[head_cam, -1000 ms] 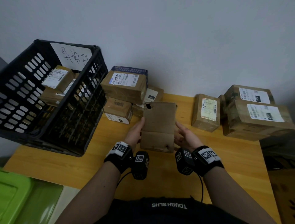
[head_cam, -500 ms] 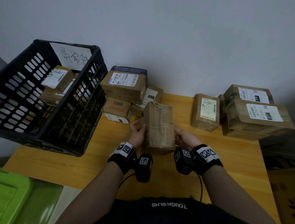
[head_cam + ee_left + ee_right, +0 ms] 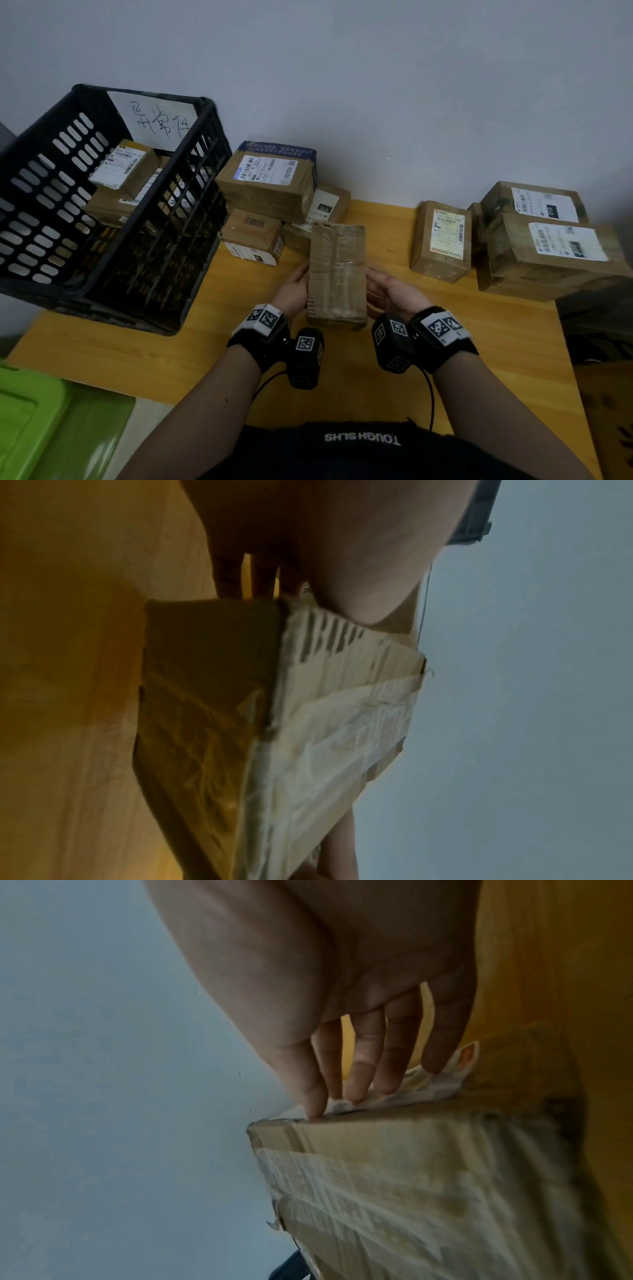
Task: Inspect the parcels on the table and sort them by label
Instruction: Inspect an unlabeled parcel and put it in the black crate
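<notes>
I hold a brown cardboard parcel wrapped in clear tape over the middle of the wooden table. Its taped face is turned up toward me. My left hand grips its left side, with the thumb on the taped face and the fingers behind, as the left wrist view shows on the parcel. My right hand holds the right side. In the right wrist view the thumb tip sits on the parcel edge and the fingers touch a white label on the far face.
A black slatted crate with a handwritten paper sign stands at the left, holding labelled parcels. A stack of parcels lies behind my hands. More labelled parcels sit at the right. A green bin is below the table's left corner.
The parcel has been turned in my hands: a plain face with a small hole faced me, and the taped face does now. Both hands stayed on its sides.
</notes>
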